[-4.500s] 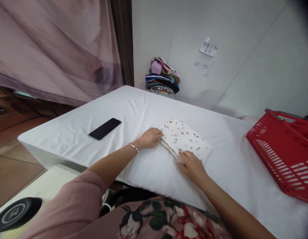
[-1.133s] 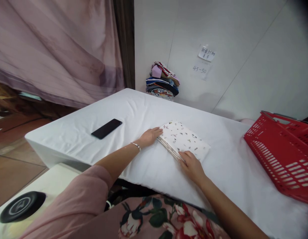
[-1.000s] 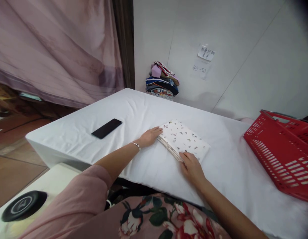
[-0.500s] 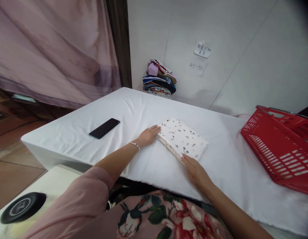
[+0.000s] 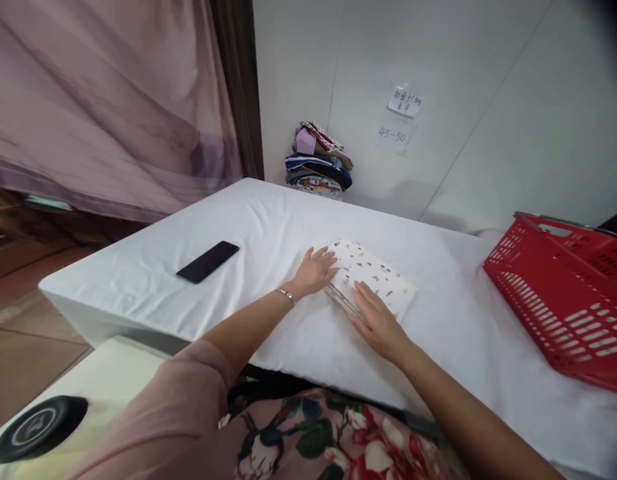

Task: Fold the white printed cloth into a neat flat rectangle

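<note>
Centre frame, my left hand (image 5: 316, 271) and right hand (image 5: 383, 330) lie open, pinching nothing, on the folded printed cloth (image 5: 371, 270); uneven pressure could skew its layers.

We see a white cloth (image 5: 373, 270) at the centre, scattered with small grey, dark and greenish motifs. Our sleeve (image 5: 183, 393) is plain dusty pink; our garment front (image 5: 313, 440), lower centre, is pink with red and white flowers and dark green leaves. The basket (image 5: 558, 300) at right is red, the phone (image 5: 208, 261) left of centre black, the tablecloth (image 5: 438, 347) plain white. Upper left, the curtain (image 5: 113, 100) is mottled pink-mauve.
</note>
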Available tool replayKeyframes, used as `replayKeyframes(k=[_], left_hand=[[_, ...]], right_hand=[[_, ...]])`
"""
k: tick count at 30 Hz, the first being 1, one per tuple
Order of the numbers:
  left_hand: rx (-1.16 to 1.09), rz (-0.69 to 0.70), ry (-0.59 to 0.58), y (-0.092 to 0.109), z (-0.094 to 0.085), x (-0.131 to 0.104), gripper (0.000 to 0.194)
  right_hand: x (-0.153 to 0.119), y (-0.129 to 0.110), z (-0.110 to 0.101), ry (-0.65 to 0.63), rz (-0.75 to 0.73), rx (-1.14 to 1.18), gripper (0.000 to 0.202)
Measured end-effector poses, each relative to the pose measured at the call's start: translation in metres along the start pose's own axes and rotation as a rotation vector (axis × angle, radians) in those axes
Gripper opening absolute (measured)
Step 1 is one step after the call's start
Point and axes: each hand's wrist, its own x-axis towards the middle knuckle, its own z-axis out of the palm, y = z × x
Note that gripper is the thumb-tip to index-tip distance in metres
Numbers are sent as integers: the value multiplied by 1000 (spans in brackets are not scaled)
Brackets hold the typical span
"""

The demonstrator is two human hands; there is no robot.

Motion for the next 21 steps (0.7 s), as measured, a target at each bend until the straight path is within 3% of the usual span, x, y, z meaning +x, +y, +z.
replayKeyframes(k=[4,7,17,21], left_hand=[[32,8,-1,6,18,0,38],[39,-8,10,2,28,-5,39],[-55,-46,-2,-6,24,-3,36],[-50,-176,58,-21,21,3,32]], right_hand=[[11,-3,28,-141,-35,-113,60],[6,-4,39,-161,-48,-169,60],[-34,-12,25,-112,-35,-152,56],[-59,-4,19,-77,-32,-45,53]])
